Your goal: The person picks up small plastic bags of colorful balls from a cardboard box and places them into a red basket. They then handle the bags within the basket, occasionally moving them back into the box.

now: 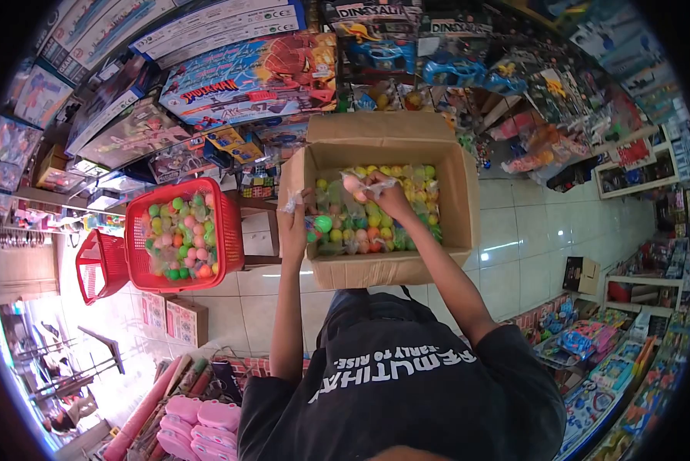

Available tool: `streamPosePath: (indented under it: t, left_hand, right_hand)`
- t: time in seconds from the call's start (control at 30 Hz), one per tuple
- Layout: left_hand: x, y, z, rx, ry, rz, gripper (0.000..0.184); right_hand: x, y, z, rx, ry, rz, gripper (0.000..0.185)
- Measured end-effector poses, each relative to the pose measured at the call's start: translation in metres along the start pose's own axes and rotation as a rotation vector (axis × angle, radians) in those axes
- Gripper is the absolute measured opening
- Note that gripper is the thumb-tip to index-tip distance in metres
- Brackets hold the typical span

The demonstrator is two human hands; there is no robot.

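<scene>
An open cardboard box (391, 273) holds many bagged balls (375, 230) in yellow, green, orange and pink. My right hand (389, 197) is over the middle of the box, its fingers closed on a clear bag with pink balls (354, 187). At the box's left wall is my left hand (292, 224), closed around clear plastic that sticks out above the fingers. A bag with a green ball (323, 224) lies just right of that hand; whether it belongs to the same plastic I cannot tell.
Left of the box stands a red basket (235, 250) of bagged coloured balls, with a second red basket (101, 265) beside it. Boxed toys (252, 77) line the shelf behind. Small cartons (186, 321) and pink cases (199, 426) are at the lower left, a white rack (643, 293) at right.
</scene>
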State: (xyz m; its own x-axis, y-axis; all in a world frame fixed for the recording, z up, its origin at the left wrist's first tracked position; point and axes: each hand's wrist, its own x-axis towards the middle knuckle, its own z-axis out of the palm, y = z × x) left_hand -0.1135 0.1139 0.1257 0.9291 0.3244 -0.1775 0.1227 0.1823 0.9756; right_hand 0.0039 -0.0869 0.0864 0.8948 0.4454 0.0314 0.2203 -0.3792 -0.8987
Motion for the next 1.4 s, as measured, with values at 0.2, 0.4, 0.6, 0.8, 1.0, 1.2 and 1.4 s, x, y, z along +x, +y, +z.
streamPosePath:
  t: [0.2, 0.4, 0.6, 0.8, 1.0, 1.2, 1.4]
  left_hand:
    - [0.028, -0.002, -0.005, -0.046, 0.014, -0.04, 0.038]
    - [0.034, -0.003, -0.007, -0.083, 0.016, -0.062, 0.037]
    - [0.03, 0.002, -0.007, -0.102, 0.05, -0.16, 0.037]
    - [0.032, -0.004, -0.004, -0.107, 0.061, -0.152, 0.038]
    - [0.03, -0.005, -0.001, -0.051, 0.06, -0.114, 0.038]
    - [0.024, -0.002, 0.006, 0.014, 0.087, -0.095, 0.036]
    - [0.023, 0.018, 0.036, 0.228, -0.053, -0.034, 0.038]
  right_hand:
    - [0.071, 0.013, 0.035, -0.201, -0.01, -0.149, 0.014]
    - [0.094, 0.044, 0.082, -0.34, 0.006, -0.153, 0.016]
    - [0.078, 0.063, 0.101, -0.402, -0.046, -0.192, 0.035]
    - [0.074, 0.069, 0.108, -0.602, -0.174, -0.302, 0.038]
    - [0.072, 0.082, 0.112, -0.664, -0.246, -0.342, 0.042]
    - [0.062, 0.037, 0.076, -0.359, -0.201, -0.328, 0.041]
    - [0.03, -0.016, 0.016, 0.519, -0.623, 0.246, 0.036]
